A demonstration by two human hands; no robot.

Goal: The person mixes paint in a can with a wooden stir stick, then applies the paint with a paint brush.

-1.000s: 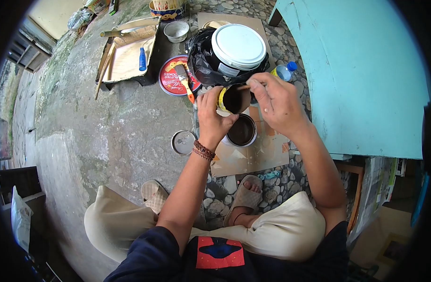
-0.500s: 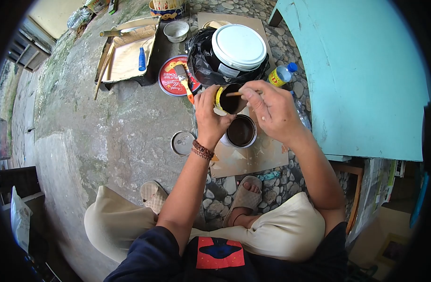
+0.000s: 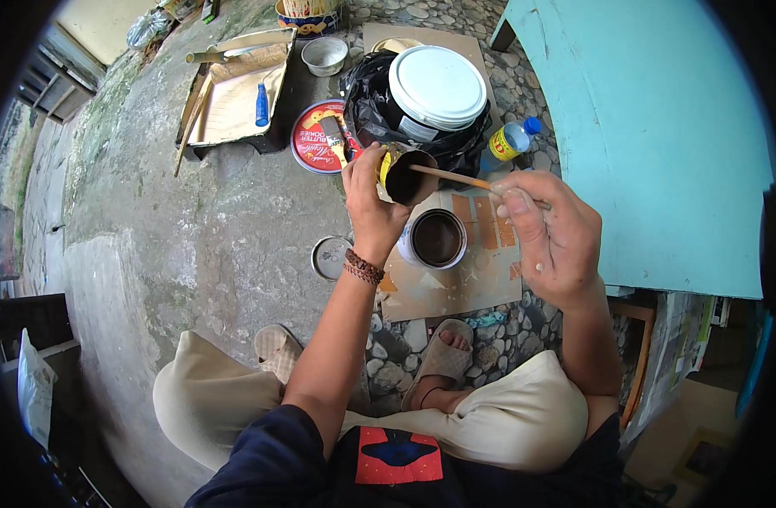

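Note:
My left hand [image 3: 370, 203] grips a small yellow-labelled can [image 3: 401, 175], tilted so its dark inside faces me. My right hand [image 3: 551, 233] pinches the end of a thin wooden stick [image 3: 451, 176] whose far tip reaches into that can. Below the tilted can stands an open tin of dark brown liquid [image 3: 436, 239] on a piece of cardboard [image 3: 456, 284]. The tin's round metal lid [image 3: 330, 257] lies on the concrete to its left.
A large white-lidded bucket [image 3: 437, 87] in a black bag stands behind. A red tin lid [image 3: 314, 146] carries a paintbrush [image 3: 332, 138]. A paint tray [image 3: 231, 102], a small bowl [image 3: 324, 54], a plastic bottle [image 3: 512, 140] and a turquoise table [image 3: 650, 127] surround the spot.
My right hand has pulled back to the right, drawing the stick out until only its tip stays in the can. The left hand has tilted the can a little further left.

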